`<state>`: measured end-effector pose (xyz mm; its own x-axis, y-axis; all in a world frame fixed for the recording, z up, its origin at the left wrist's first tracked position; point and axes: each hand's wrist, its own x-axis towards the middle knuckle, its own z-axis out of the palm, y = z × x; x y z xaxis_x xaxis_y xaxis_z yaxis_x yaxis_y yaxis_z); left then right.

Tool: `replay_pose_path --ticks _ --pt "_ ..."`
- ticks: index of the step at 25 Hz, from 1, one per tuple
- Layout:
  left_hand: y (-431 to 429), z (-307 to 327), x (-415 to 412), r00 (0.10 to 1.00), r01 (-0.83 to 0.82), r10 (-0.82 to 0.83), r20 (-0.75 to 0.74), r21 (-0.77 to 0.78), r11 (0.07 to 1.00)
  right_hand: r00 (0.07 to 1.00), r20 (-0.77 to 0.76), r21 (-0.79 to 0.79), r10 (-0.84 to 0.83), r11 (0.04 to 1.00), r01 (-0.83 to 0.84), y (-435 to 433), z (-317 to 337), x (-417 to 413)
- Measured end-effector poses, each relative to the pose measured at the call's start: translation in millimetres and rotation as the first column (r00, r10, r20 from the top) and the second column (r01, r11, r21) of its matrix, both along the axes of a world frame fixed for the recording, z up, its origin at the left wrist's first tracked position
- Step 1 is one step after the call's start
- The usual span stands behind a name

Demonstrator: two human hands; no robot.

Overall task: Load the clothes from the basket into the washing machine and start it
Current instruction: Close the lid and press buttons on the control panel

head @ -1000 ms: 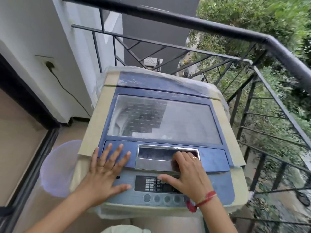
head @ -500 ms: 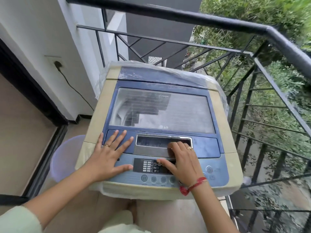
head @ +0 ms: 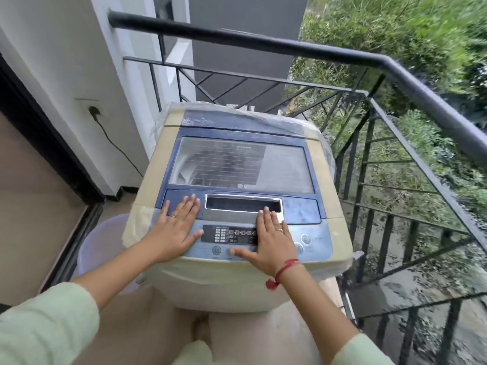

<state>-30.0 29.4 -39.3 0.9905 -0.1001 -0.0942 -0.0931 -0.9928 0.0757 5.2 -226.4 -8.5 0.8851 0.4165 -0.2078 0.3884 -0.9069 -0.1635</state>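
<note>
Daylit balcony: white wall with socket, black railing, greenery beyond.

You have one washing machine in the middle of the frame, one lavender basket at lower left, and one wall socket with one black cord at upper left. Two hands show, the left hand and the right hand, with one ring each, and one red thread on the right wrist.
</note>
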Motion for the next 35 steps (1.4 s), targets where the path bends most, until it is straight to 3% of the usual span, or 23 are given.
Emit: replay_pose_path --ticks 3,7,9,11,14,18,22,28,32,35 --pt "-4.8 -1.3 -8.3 0.999 0.004 -0.003 0.034 -0.024 1.000 0.997 -0.077 0.132 -0.003 0.991 0.013 -10.8 6.9 3.3" --pt "-4.0 0.9 -13.4 0.994 0.091 -0.095 0.052 0.069 0.993 0.973 0.192 0.422 -0.126 0.906 0.034 -39.1 3.5 -32.2" --pt "-5.5 1.3 -13.1 0.993 0.106 -0.111 0.050 0.104 0.989 0.953 0.169 0.481 -0.251 0.865 0.142 -57.9 -3.8 -56.3" --pt "-5.9 1.5 -12.0 0.993 0.098 -0.103 0.062 0.088 0.991 0.953 0.064 0.353 -0.295 0.900 0.255 -73.5 -12.2 -66.5" --pt "-6.5 1.2 -11.2 0.992 0.086 -0.090 0.090 0.049 0.995 0.943 0.092 0.159 -0.320 0.939 0.303 -88.5 -22.7 -53.4" --pt "-8.4 1.2 -7.9 0.990 0.090 -0.094 0.102 0.039 0.995 0.941 0.126 0.046 -0.313 0.950 0.310 -91.8 -20.4 -35.9" --pt "-8.9 2.7 -5.3 0.991 0.085 -0.090 0.100 0.057 0.995 0.940 0.130 0.056 -0.316 0.949 0.311 -94.5 -11.5 -26.0" --pt "-10.3 3.4 -5.7 0.992 0.082 -0.088 0.091 0.075 0.994 0.971 0.125 -0.127 -0.202 0.968 0.218 -93.9 -6.7 -14.5" --pt "-9.6 3.3 -5.4 0.992 0.081 -0.089 0.094 0.082 0.993 0.949 -0.018 0.143 -0.316 0.938 0.315 -101.5 -6.9 -19.0" --pt "-9.6 4.2 -4.8 0.991 0.086 -0.095 0.099 0.087 0.992 0.943 -0.122 0.293 -0.309 0.897 0.331 -102.3 -11.5 -27.3"
